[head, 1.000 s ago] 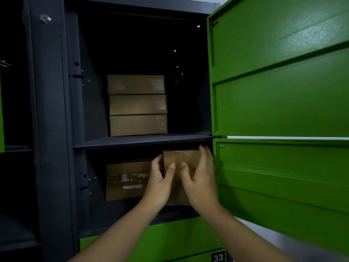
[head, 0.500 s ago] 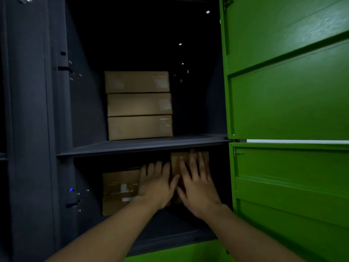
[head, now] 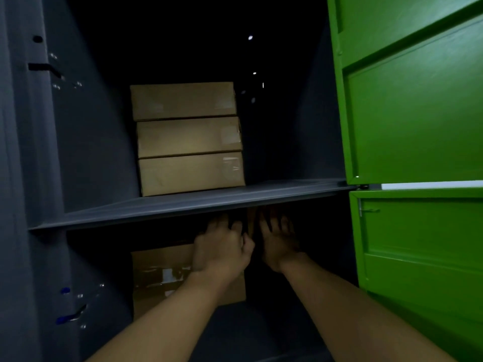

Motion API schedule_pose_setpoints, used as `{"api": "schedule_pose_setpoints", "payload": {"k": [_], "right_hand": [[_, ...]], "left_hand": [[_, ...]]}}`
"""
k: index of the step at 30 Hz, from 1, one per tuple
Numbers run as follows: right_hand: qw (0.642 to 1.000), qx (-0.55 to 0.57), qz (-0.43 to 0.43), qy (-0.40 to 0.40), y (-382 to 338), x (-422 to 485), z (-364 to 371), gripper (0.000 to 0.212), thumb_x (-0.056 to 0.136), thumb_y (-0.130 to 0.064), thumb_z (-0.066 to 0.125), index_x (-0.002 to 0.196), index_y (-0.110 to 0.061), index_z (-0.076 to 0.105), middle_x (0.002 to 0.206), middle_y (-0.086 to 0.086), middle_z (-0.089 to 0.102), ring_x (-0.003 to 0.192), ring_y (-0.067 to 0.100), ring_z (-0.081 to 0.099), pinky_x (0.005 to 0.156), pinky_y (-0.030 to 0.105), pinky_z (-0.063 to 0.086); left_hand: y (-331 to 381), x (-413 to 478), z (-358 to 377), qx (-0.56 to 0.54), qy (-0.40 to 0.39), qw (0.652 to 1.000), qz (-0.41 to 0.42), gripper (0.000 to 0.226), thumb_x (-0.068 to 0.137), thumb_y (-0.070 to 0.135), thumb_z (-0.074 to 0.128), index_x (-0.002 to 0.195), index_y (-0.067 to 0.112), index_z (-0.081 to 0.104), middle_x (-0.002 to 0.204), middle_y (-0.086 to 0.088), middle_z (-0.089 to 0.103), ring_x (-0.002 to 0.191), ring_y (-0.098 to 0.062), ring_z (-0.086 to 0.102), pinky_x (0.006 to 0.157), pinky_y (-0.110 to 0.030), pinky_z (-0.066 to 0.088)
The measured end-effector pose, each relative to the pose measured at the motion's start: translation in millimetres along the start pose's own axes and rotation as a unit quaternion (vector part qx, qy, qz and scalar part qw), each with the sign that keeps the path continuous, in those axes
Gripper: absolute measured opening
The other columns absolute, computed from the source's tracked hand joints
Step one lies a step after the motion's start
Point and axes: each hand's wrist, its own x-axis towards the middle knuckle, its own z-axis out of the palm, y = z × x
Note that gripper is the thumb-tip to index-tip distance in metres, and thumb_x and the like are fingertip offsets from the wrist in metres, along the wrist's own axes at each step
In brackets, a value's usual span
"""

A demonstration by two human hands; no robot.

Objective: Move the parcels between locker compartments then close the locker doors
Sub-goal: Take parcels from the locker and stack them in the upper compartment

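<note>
Cardboard: brown corrugated parcels, taped at the seams; I judge them stiff-walled and light for their bulk, dry and not slippery, with corners that would crush if rammed against steel
Upper compartment: stack of three parcels (head: 188,138), flat and squared one on another, on the grey shelf (head: 274,194), left of centre, with dark free space to its right
Lower compartment: labelled parcel (head: 162,273) stands on the compartment floor at the left, white label patches on its face; just right of it only a thin brown sliver shows between the two hands, probably a second parcel pushed deep, but too dark to be sure
Left hand (head: 222,252): reaches in under the shelf, fingers curled loosely, lying in front of the labelled parcel's upper right corner; whether it grips anything I cannot tell
Right hand (head: 279,244): beside the left, fingers spread and extended into the dark, flat as if pressing; its contact is hidden in shadow
Where to hold: my judgement is both palms on opposite side faces, or fingers under the bottom edge, never by the tape
In the way: the shelf edge sits low over both hands, so little headroom to lift; upper green door (head: 407,100) and lower green door (head: 418,257) stand open at the right, clear of the opening; latch fittings (head: 70,314) on the left wall could snag a corner
Remaining: doors not yet closed
</note>
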Motion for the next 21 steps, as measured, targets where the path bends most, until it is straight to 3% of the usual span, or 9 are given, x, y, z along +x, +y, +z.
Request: {"api": "schedule_pose_setpoints", "payload": {"k": [5,9,17,19,21], "right_hand": [[1.0,-0.016,0.009,-0.002,0.8,5.3,14.9,0.093,0.104,-0.032,0.046,0.162,-0.017,-0.025,0.169,0.016,-0.03,0.156,0.046,-0.022,0.127,0.054,-0.013],[0.999,-0.032,0.002,-0.013,-0.5,2.3,15.5,0.093,0.103,-0.031,0.043,0.16,-0.018,-0.029,0.166,0.014,-0.037,0.153,0.044,-0.03,0.125,0.052,-0.019],[0.996,-0.027,0.013,-0.088,-4.8,-3.7,-6.5,0.102,0.102,-0.028,0.052,0.158,-0.021,-0.033,0.164,0.012,-0.042,0.153,0.043,-0.032,0.127,0.054,-0.014],[0.994,-0.007,0.017,-0.11,-3.4,-1.9,-13.5,0.106,0.1,-0.03,0.059,0.161,-0.025,-0.027,0.168,0.009,-0.035,0.156,0.042,-0.025,0.127,0.054,-0.007],[0.995,0.032,0.019,-0.095,-3.3,-2.9,-21.5,0.098,0.098,-0.029,0.065,0.167,-0.028,-0.004,0.174,0.009,-0.011,0.16,0.04,-0.007,0.129,0.051,0.007]], "left_hand": [[1.9,-0.6,-4.3,-0.009,0.003,1.0,-0.007,0.045,0.106,0.049,0.036,0.103,0.022,0.072,0.106,-0.003,0.074,0.094,-0.026,0.07,0.069,-0.031,0.042],[0.9,-2.8,-2.7,-0.011,0.024,1.0,-0.003,0.045,0.106,0.05,0.036,0.106,0.024,0.073,0.103,-0.002,0.075,0.091,-0.025,0.071,0.067,-0.031,0.042],[3.0,-4.4,-8.0,-0.01,0.014,1.0,-0.008,0.044,0.105,0.049,0.037,0.11,0.024,0.072,0.11,-0.002,0.074,0.099,-0.027,0.07,0.069,-0.032,0.037],[1.8,-2.7,-11.1,-0.02,-0.017,1.0,-0.009,0.045,0.106,0.05,0.036,0.113,0.023,0.071,0.113,-0.003,0.071,0.101,-0.027,0.069,0.071,-0.033,0.039],[-1.0,-1.1,-14.7,-0.032,-0.049,0.998,-0.008,0.047,0.106,0.052,0.035,0.116,0.022,0.069,0.115,-0.003,0.07,0.103,-0.026,0.067,0.073,-0.034,0.039]]}}
